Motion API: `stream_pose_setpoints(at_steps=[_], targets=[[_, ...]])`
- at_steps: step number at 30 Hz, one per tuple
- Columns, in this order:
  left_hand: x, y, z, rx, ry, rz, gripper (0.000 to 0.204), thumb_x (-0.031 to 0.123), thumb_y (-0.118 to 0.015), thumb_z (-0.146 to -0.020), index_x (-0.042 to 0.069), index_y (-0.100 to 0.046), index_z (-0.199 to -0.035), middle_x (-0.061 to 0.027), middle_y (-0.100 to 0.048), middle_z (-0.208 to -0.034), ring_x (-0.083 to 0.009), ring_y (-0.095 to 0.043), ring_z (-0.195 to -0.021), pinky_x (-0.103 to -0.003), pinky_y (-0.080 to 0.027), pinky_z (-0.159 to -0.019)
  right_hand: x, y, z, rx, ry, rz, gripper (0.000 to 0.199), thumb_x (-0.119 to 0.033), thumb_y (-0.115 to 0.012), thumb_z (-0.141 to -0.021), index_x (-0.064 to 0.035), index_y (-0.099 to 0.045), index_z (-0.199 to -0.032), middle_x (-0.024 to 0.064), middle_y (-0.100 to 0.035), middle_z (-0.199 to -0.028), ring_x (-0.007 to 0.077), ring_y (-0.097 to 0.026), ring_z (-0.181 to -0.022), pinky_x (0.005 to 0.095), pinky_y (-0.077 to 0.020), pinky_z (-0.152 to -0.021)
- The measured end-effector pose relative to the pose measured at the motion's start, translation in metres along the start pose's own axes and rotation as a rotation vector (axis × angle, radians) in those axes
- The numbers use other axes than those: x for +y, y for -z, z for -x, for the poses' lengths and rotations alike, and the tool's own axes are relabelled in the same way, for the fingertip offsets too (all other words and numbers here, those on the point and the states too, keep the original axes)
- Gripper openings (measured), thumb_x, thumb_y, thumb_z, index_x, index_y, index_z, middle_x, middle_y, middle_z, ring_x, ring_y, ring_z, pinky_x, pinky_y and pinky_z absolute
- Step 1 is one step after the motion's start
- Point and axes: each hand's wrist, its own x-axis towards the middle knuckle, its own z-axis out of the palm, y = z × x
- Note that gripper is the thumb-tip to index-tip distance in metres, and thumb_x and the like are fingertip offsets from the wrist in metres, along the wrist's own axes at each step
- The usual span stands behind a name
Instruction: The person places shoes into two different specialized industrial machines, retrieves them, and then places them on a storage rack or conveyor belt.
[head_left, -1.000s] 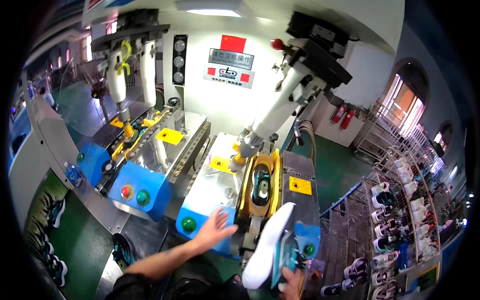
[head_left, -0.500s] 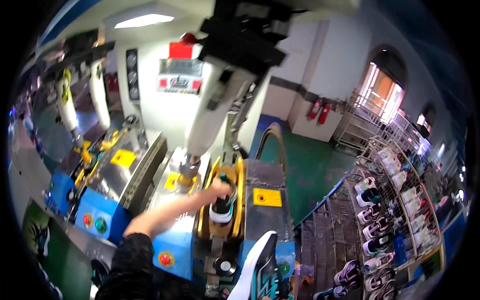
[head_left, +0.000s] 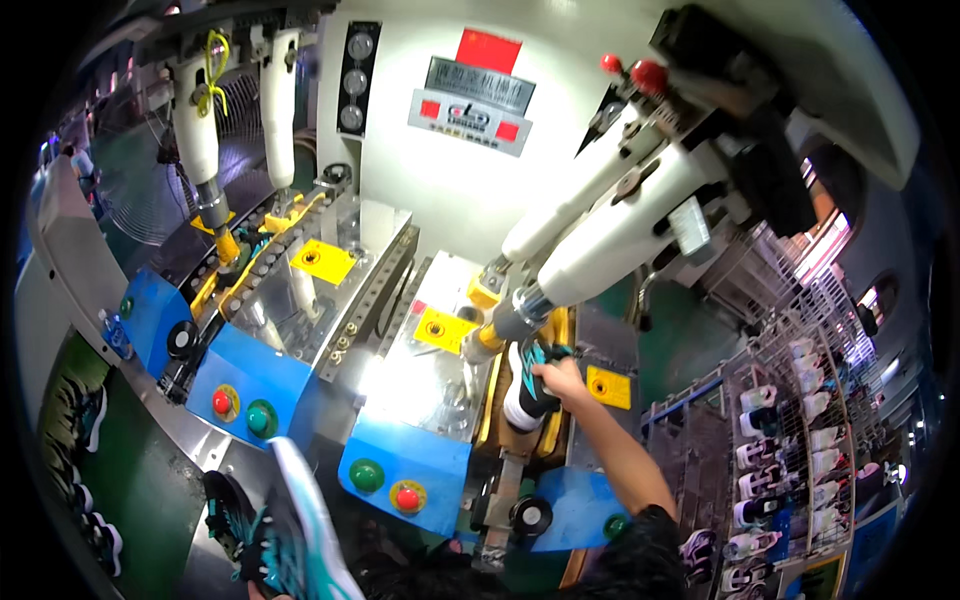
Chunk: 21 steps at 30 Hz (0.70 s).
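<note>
A black and teal sneaker point(head_left: 532, 388) with a white sole sits between the yellow side pads of the right-hand pressing station. My right hand point(head_left: 562, 380) grips its upper near the collar. At the lower left, a second sneaker point(head_left: 305, 535) stands tilted, its pale sole facing right. My left hand point(head_left: 257, 592) holds it from below; only a small part of that hand shows at the picture's edge. Beside it lies another dark sneaker point(head_left: 228, 508) on the metal ledge. A white press arm point(head_left: 610, 235) with a yellow tip reaches down just left of the sneaker in the station.
Blue panels carry a green button point(head_left: 366, 475) and a red button point(head_left: 407, 498). A neighbouring station point(head_left: 255, 260) on the left has its own white press arms. Wire racks point(head_left: 800, 450) full of shoes stand at the right. More shoes point(head_left: 95, 420) lie at the far left.
My left hand has left the station and now holds a sneaker at the lower left. My right hand has brought its sneaker from the lower right into the station. The view has swung left.
</note>
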Motion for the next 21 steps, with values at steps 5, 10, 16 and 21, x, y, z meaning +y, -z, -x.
stream_pose_setpoints(at_steps=[5,10,16,21], targets=[[-0.021,0.071,0.005,0.437,0.190,-0.058,0.058,0.016,-0.065,-0.077,0.003,-0.047,-0.130,-0.0129,-0.060,-0.117,-0.0285,-0.059,-0.104,-0.039,-0.047,-0.091,0.033,-0.079,0.012,0.264,0.236,0.309,0.061,-0.023,-0.071,-0.070,0.0178,-0.043,-0.106,0.0364,-0.059,-0.097,0.0469,-0.060,-0.093,0.0446,-0.0499,-0.082],[-0.034,0.091,-0.006,0.543,0.357,-0.024,0.048,0.018,-0.063,-0.083,0.003,-0.051,-0.126,-0.0121,-0.061,-0.114,-0.0274,-0.059,-0.102,-0.040,-0.048,-0.088,0.010,-0.075,0.026,0.297,0.104,0.300,0.070,-0.025,-0.068,-0.071,0.0085,-0.038,-0.126,0.0321,-0.053,-0.116,0.0433,-0.053,-0.109,0.0452,-0.0446,-0.094],[-0.007,0.137,-0.036,0.454,0.427,0.005,0.037,0.020,-0.060,-0.090,0.002,-0.056,-0.122,-0.0110,-0.064,-0.110,-0.0260,-0.060,-0.100,-0.041,-0.049,-0.086,0.003,-0.073,0.029,0.308,0.068,0.234,0.070,-0.029,-0.070,-0.068,0.0116,-0.045,-0.120,0.0317,-0.060,-0.107,0.0445,-0.057,-0.104,0.0439,-0.0462,-0.092],[-0.005,0.107,-0.047,0.406,0.606,-0.140,0.041,0.043,-0.063,-0.086,0.013,-0.059,-0.115,-0.0084,-0.061,-0.114,-0.0253,-0.056,-0.105,-0.039,-0.049,-0.086,-0.031,-0.092,0.145,0.436,0.400,0.444,0.064,-0.018,-0.063,-0.079,0.0107,-0.038,-0.130,0.0312,-0.049,-0.125,0.0421,-0.051,-0.115,0.0438,-0.0441,-0.095]])
